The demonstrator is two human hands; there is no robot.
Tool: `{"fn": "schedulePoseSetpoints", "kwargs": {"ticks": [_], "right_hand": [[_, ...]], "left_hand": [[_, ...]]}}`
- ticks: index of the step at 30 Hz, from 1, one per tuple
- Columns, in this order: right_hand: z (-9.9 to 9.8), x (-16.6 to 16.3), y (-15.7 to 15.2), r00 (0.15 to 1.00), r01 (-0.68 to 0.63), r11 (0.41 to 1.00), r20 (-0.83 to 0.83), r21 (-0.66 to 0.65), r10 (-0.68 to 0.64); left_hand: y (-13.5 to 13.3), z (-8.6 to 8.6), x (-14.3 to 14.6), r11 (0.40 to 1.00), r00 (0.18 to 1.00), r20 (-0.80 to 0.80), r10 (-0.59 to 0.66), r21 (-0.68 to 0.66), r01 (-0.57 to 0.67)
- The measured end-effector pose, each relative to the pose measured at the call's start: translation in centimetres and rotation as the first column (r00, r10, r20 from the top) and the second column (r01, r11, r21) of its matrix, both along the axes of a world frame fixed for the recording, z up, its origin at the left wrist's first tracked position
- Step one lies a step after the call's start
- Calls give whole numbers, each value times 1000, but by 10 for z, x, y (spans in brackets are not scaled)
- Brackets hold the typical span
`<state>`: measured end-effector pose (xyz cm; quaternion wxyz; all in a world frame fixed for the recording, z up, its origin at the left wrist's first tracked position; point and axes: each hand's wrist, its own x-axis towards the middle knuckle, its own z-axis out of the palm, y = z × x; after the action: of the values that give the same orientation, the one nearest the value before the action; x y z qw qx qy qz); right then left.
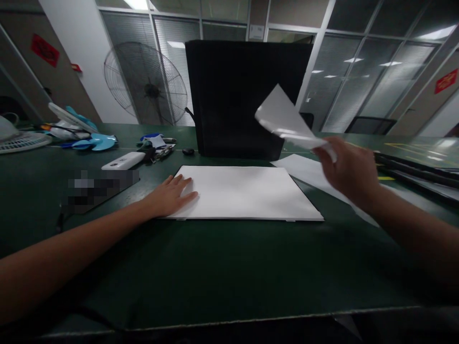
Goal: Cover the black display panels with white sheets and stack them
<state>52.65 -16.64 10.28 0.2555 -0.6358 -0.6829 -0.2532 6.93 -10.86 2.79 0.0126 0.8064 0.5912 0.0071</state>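
A flat white panel (pixel 244 193) with a thin dark edge lies on the green table in front of me. My left hand (pixel 172 196) rests on its left end, fingers spread flat against the white surface. Raised above the right side, my right hand (pixel 349 167) pinches a thin, glossy white sheet (pixel 285 117) by one corner. The sheet hangs in the air, curled and tilted to the left, apart from the panel. Under and beyond my right hand, another white sheet (pixel 304 169) lies on the table, partly hidden by the hand and forearm.
A large black box-like object (pixel 247 95) stands behind the panel. To the left are a white handheld device (pixel 124 161), a blurred-out object (pixel 103 191), keys (pixel 163 153) and blue fan blades (pixel 95 142). Dark flat frames (pixel 419 174) lie at the right.
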Motion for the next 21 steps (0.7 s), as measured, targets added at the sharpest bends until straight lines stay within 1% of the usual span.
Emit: {"fn": "schedulePoseSetpoints", "kwargs": {"ticks": [1,2,4,5,6,8,10,12,13,14,15,17,19,21], "right_hand": [[-10,-17,-7,994,-90,991,51,-101,95],[-22,-33,-13,975,-176,959,94,-222,200],[-45,-58,-22,913,-294,845,130,-447,386],[-55,-66,-25,883,-329,785,123,-525,452],[-62,-73,-27,863,-354,739,105,-573,494],[-67,-79,-32,845,-401,684,42,-609,533],[-64,-78,-34,828,-460,624,-52,-632,558],[-57,-75,-34,806,-516,557,-148,-651,573],[-54,-71,-32,800,-535,539,-183,-651,572],[-51,-67,-28,803,-541,544,-202,-641,561],[-49,-61,-22,817,-532,574,-200,-622,540],[-48,-47,-6,875,-455,685,-146,-569,461],[-48,-29,13,938,-316,800,-43,-510,343],[-47,-12,28,972,-159,878,86,-452,220]], "left_hand": [[1,-1,-1,1000,1000,14,-25,12,25],[3,-3,-3,998,998,31,-50,27,49],[6,-5,-6,995,994,70,-81,58,77],[7,-6,-6,995,993,91,-75,69,69],[7,-6,-7,996,993,107,-56,73,49],[6,-4,-5,999,994,113,-3,53,-3],[3,0,-2,999,996,75,41,12,-42],[0,3,1,998,998,25,57,-26,-56],[-1,4,2,998,998,10,55,-35,-55],[-1,5,2,998,999,3,46,-36,-46],[-1,6,2,999,1000,3,27,-30,-27],[0,5,-1,999,999,3,-37,-14,37],[3,3,-5,994,994,-3,-110,-9,110],[6,1,-9,987,988,13,-155,38,155]]}}
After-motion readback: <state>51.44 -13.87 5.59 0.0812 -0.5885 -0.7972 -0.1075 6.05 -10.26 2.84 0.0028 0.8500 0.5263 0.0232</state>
